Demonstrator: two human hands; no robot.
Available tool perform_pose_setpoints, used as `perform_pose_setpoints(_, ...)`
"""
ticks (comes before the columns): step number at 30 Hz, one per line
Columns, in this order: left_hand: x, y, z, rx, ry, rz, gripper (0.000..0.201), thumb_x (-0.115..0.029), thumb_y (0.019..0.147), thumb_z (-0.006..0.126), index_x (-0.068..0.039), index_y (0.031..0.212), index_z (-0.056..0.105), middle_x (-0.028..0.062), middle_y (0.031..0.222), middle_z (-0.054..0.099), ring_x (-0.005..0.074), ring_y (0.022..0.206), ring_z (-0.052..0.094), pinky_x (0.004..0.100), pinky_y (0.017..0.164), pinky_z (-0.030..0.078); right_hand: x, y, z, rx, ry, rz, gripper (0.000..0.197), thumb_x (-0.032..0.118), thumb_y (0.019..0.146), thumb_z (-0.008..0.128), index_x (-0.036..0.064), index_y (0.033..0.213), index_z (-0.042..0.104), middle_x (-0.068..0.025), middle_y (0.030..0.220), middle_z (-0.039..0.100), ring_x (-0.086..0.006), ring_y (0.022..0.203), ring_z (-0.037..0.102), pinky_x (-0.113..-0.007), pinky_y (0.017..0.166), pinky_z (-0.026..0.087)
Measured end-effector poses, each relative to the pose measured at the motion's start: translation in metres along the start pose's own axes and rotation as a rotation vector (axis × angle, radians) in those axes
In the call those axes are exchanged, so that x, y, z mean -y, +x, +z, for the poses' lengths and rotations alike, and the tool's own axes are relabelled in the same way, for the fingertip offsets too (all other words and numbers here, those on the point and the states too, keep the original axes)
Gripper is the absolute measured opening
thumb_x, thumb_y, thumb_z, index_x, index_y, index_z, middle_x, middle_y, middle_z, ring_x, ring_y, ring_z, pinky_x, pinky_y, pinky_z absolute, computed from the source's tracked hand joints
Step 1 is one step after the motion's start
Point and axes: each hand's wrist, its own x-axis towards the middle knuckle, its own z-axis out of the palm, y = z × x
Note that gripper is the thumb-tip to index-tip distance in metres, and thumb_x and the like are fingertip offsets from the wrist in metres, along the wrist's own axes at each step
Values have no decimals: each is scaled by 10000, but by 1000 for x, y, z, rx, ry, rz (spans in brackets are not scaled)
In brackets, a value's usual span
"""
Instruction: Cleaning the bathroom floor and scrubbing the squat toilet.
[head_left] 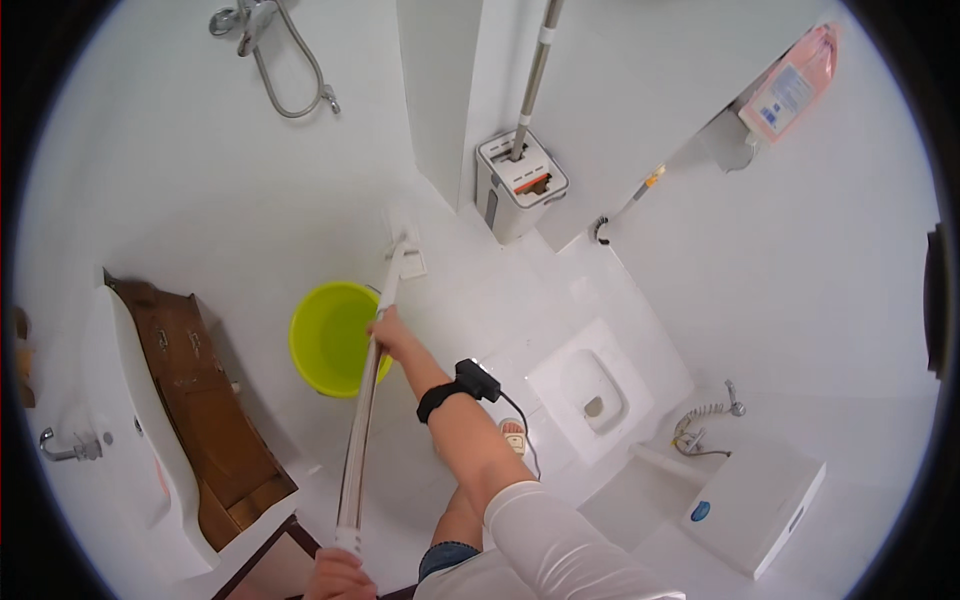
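Both hands grip a long metal pole with a white lower section, slanting down and away from me. My right hand is closed around its middle, beside the rim of a lime-green bucket. At the near end, by the lower edge of the view, my left hand is wrapped about the pole's top. Its far end reaches the white floor at a small white square piece, perhaps a drain cover. The exact kind of head on the pole cannot be made out.
Left stands a washbasin over a brown cabinet. Ahead, a white mop bucket holds a mop. To the right are a squat toilet, a cistern, a long-handled brush and a pink bottle.
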Motion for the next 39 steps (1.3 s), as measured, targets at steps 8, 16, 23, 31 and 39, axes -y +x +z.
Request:
perform_pose_setpoints(8, -44, 65, 16, 269, -70, 133, 118, -60, 780, 483, 34, 708, 493, 72, 509, 425, 183, 431, 417, 303, 414, 376, -2, -51, -49, -9, 544, 62, 367, 15, 686, 523, 46, 970, 294, -99, 745, 439, -196, 545, 504, -318, 429, 453)
perform_pose_setpoints(16, -68, 52, 38, 143, -348, 240, 174, -67, 751, 468, 6, 594, 456, 52, 431, 406, 151, 332, 356, 275, 333, 315, -41, -132, -105, -143, 610, 151, 396, 29, 691, 527, 60, 991, 271, -95, 752, 434, -192, 514, 505, -322, 429, 458)
perform_pose_setpoints(23, -89, 67, 56, 319, -497, 62, 158, -44, 697, 512, 22, 584, 424, 36, 428, 385, 126, 337, 342, 257, 331, 281, -111, -206, -159, -286, 1045, 122, 399, -22, 686, 524, 76, 985, 279, -111, 829, 427, -222, 700, 507, -384, 566, 476)
perform_pose_setpoints(31, -96, 51, 73, 145, -615, -75, 176, -149, 765, 492, 23, 730, 483, 80, 481, 429, 144, 394, 362, 296, 410, 309, -134, -247, -200, -436, 1052, 78, 427, -6, 707, 528, 83, 1011, 242, -122, 866, 421, -234, 689, 529, -370, 526, 492)
perform_pose_setpoints(39, -113, 40, 88, -26, -407, 74, 222, -194, 829, 432, 16, 882, 483, 79, 534, 445, 165, 489, 417, 332, 540, 359, -49, -172, -195, -297, 1011, -73, 408, 22, 708, 515, 70, 1018, 253, -124, 874, 423, -212, 649, 529, -367, 523, 501)
